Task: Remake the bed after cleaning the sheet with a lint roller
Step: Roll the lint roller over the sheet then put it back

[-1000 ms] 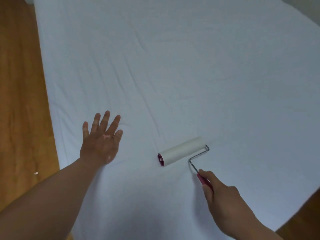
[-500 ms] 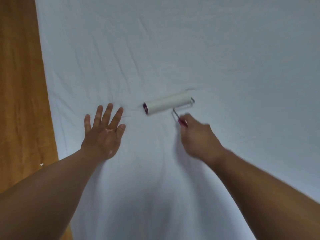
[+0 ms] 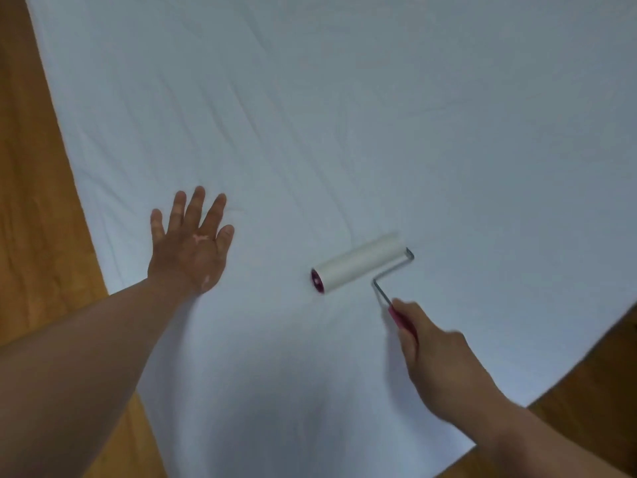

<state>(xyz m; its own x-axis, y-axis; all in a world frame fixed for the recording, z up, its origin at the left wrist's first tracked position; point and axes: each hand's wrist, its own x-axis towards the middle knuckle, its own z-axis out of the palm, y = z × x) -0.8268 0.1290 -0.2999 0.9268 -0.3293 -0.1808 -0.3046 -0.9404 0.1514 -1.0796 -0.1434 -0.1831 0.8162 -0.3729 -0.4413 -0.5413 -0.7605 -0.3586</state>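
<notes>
Pulled back toward the person since half a second ago, the right hand (image 3: 444, 367) now sits low over the near part of the bed, its fingers wrapped around the red handle (image 3: 401, 320) of the lint roller (image 3: 362, 262). Just beyond it, the roller's white drum lies flat on the sheet (image 3: 379, 115), angled across the stroke so its whole width picks up lint. Off to the side and well apart from the drum, the left hand (image 3: 189, 250) has stayed put, palm down with fingers spread and straight, holding nothing; I take it to be pinning the fabric so it doesn't drag along. Farther out the white sheet runs on with soft creases (image 3: 262, 108) that could catch the drum. Wooden floor (image 3: 31, 201) borders the bed.
</notes>
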